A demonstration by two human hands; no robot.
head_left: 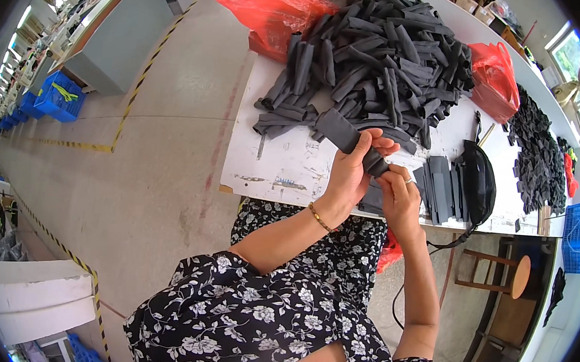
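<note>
Above the near edge of the white table (pixel 273 173), I hold a dark grey fabric strip (pixel 339 129) in both hands. My left hand (pixel 352 176) grips its middle, thumb on top and the fingers behind. The fingertips of my right hand (pixel 401 199) pinch its lower end, which looks bunched or rolled. Behind my hands lies a large heap of similar rolled grey fabric pieces (pixel 391 52). Flat grey strips (pixel 439 187) are lined up right of my right hand, beside a black pouch (pixel 479 184) with a cord. More flat grey pieces (pixel 371 200) lie partly hidden beneath my hands.
A red plastic bag (pixel 277 18) stands left of the heap, another red bag (pixel 495 82) right of it. Small dark pieces (pixel 537 154) cover the far right of the table. A blue basket (pixel 577 237) and a wooden stool (pixel 519 277) are at the right.
</note>
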